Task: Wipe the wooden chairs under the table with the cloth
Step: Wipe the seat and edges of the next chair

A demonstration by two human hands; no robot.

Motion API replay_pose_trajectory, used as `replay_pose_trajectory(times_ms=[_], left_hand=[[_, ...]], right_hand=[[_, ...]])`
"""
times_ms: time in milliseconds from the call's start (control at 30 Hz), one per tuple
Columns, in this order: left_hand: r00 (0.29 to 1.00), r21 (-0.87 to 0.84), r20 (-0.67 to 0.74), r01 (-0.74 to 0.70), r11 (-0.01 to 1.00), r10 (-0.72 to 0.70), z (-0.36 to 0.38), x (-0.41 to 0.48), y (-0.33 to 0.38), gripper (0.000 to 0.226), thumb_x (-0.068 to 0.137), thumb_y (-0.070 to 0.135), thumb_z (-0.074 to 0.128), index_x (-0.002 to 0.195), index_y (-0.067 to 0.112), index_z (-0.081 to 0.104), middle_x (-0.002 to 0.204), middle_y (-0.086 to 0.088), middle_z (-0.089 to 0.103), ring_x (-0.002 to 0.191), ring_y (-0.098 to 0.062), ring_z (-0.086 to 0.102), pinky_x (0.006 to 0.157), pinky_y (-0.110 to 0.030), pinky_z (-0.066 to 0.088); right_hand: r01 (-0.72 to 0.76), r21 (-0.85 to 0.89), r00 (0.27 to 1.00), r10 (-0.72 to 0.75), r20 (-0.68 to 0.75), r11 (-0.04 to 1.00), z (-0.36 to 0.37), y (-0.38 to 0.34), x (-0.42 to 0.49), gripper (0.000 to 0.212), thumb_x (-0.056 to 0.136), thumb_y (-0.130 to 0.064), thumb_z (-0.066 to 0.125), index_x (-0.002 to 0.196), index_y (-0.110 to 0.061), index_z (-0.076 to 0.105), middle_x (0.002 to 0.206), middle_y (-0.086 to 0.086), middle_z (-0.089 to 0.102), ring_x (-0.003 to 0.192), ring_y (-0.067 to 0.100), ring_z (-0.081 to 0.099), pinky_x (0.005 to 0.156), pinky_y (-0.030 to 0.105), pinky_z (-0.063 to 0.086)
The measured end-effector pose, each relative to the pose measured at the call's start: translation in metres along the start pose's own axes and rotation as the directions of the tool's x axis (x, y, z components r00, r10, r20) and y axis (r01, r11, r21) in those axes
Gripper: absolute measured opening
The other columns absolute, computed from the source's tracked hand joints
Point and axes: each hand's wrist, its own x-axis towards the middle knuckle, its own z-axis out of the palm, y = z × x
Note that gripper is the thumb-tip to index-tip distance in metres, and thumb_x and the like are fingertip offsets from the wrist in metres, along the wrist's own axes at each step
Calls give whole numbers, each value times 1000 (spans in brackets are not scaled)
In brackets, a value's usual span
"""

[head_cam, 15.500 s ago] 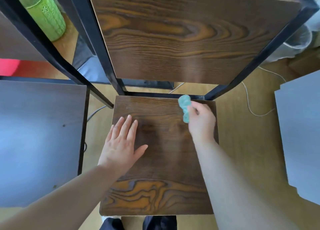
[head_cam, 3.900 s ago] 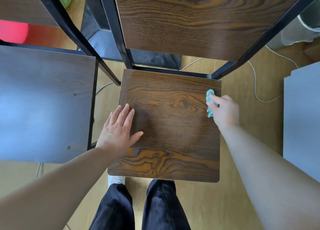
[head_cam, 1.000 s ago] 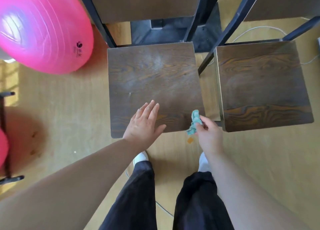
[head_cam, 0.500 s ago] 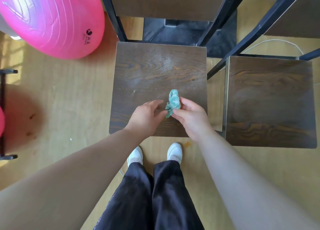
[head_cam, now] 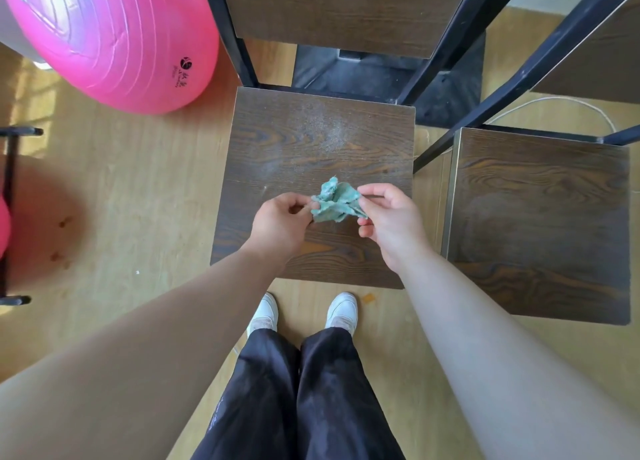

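left hand (head_cam: 278,222) pinching teal cloth (head_cam: 335,201) | right hand (head_cam: 388,217) pinching its other edge | cloth above dusty wooden chair seat (head_cam: 311,147)

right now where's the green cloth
In the head view the green cloth is held up between the left hand and right hand, above the dusty chair seat.

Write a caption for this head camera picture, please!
Both hands hold a green cloth above a dusty chair.
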Motion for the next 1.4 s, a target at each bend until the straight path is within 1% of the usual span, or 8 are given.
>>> replay_pose_trajectory(times_ms=[267,433,600,767,900,1133,1300,1400], left_hand=[[999,-33,-25,-47,998,46,-6,-7,4,10,93,28,67,84,25,70,70,7,69,56,-10,51,52,-22,45],[993,-14,-17,-116,993,116,-12,-11,2,13,93,32,68,85,23,69,75,7,66,56,-2,51,45,-12,42],[994,-65,10,-109,992,110,-14,-9,-4,10,93,27,68,84,26,70,88,-1,74,71,-12,60,58,-19,48],[992,-23,47,-114,993,115,-12,-9,-8,9,92,27,69,84,28,71,82,0,71,66,-11,56,59,-23,48],[991,12,62,-121,993,120,-10,-9,-10,6,91,28,71,85,29,73,81,3,71,69,-8,56,70,-28,48],[986,68,83,-151,986,145,-15,-1,-7,14,90,30,72,79,38,69,79,11,66,67,-9,55,60,-20,47],[990,64,37,-140,988,137,-24,4,-4,6,90,32,71,84,32,72,77,11,66,66,-7,54,63,-22,45],[992,77,-18,-120,990,122,-36,11,-1,7,91,30,69,84,30,71,75,11,65,58,-8,49,52,-21,41]], right_hand=[[24,-109,1000,-22,18,994,0,5,1,16,94,-15,62,95,-25,74,97,-1,72,69,14,70,77,43,61],[95,-232,993,-77,84,968,2,2,-5,25,90,-27,69,114,-22,70,102,-8,68,86,8,69,76,29,60],[72,-271,997,-79,-15,960,9,4,-8,13,91,-23,67,96,-12,69,90,2,70,81,16,72,72,30,61],[-11,-106,986,28,164,994,22,7,-15,23,93,-36,64,94,-14,72,87,4,75,84,15,73,73,32,60],[-15,-84,997,21,73,996,26,11,-12,3,90,-17,68,92,-16,71,88,8,73,81,18,71,65,28,58],[-76,-61,981,85,172,995,26,5,-7,12,92,-21,68,95,-10,70,86,9,70,74,18,66,65,31,57],[-25,-134,998,34,59,991,22,-3,6,6,93,-14,63,88,-15,67,81,6,68,69,17,64,60,30,53],[1,-201,1000,-2,-3,980,9,-13,16,7,94,-15,61,89,-17,66,83,4,68,67,16,63,62,30,55]])
